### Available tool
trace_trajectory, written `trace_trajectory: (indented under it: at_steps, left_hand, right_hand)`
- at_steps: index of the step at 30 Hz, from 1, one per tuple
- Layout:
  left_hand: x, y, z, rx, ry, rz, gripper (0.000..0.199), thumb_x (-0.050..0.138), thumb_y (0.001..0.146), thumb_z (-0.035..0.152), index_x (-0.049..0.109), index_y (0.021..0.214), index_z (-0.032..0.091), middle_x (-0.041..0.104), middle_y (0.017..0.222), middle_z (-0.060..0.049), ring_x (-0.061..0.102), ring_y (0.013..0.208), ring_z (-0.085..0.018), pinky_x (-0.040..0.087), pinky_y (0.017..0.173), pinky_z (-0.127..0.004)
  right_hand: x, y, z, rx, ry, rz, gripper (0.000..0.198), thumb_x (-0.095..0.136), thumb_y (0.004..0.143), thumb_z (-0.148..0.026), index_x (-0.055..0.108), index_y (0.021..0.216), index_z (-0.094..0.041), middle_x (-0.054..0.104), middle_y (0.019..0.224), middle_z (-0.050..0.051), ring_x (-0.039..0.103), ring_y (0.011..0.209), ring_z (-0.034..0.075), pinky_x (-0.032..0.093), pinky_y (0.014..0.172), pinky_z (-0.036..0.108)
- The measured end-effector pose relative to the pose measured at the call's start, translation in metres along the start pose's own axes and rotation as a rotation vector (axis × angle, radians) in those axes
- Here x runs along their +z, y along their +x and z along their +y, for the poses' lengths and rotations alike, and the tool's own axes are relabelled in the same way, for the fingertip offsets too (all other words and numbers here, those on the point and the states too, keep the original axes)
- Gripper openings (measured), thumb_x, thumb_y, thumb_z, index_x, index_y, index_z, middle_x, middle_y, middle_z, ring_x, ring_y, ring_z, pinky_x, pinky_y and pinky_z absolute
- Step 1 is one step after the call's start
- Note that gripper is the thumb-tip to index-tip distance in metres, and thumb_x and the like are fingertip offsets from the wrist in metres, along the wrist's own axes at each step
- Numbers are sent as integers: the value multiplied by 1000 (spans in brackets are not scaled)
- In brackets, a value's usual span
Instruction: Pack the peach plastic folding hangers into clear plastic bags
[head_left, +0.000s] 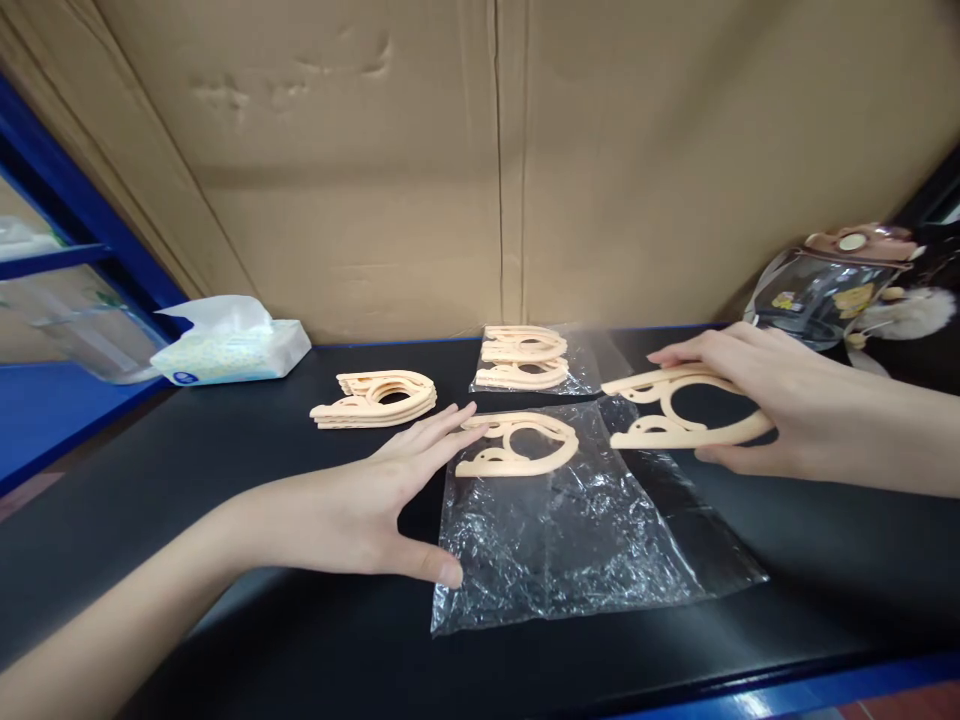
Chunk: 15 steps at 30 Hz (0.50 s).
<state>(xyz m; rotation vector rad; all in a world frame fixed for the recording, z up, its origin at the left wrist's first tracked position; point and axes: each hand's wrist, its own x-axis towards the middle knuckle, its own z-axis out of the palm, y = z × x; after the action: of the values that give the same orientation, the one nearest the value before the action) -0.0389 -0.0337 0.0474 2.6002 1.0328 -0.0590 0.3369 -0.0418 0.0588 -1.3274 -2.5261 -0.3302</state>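
Note:
My right hand (757, 400) grips a beige folded plastic hanger (652, 437) by its rounded end, thumb below and fingers above. The hanger is held just right of a clear plastic bag (555, 560) spread flat on the black table. Another folded hanger (562, 455) lies at the bag's upper part; whether it is inside or on top I cannot tell. My left hand (375, 510) is open, its fingertips at that hanger's left end and its thumb at the bag's left edge. A stack of folded hangers (375, 405) sits behind the left hand.
Farther back lies a clear packet of folded hangers (523, 358). A tissue pack (232, 345) stands at the back left. On the right is a transparent bottle (821, 290) with a fluffy charm (919, 312). Cardboard (360, 180) walls off the table's (360, 655) back.

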Motion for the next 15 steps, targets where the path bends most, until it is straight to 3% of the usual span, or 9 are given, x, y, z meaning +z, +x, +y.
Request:
trace_trajectory:
  at_steps: [4,10,15]
  left_hand:
    - [5,2,-1,-55,15,-107,104,59,75,70,2,152,29,6,159,-11,11,144,-35,29,111,-52]
    - [8,2,-1,-22,37,-59,104,63,73,68,6,152,30,16,157,-12,18,142,-37,32,108,-54]
    - [8,2,-1,-35,58,-86,105,60,72,71,5,152,30,12,158,-10,15,143,-37,31,109,-54]
  right_hand:
    - [4,-16,1,-14,30,-73,59,68,71,-33,49,126,-26,62,108,11,59,95,33,53,74,48]
    - [10,-22,-16,-34,234,-213,63,69,74,-38,46,132,-32,60,119,7,59,105,30,54,82,42]
    - [19,-22,-30,-5,337,-270,67,70,74,-45,44,135,-34,59,119,7,56,108,30,54,84,45]
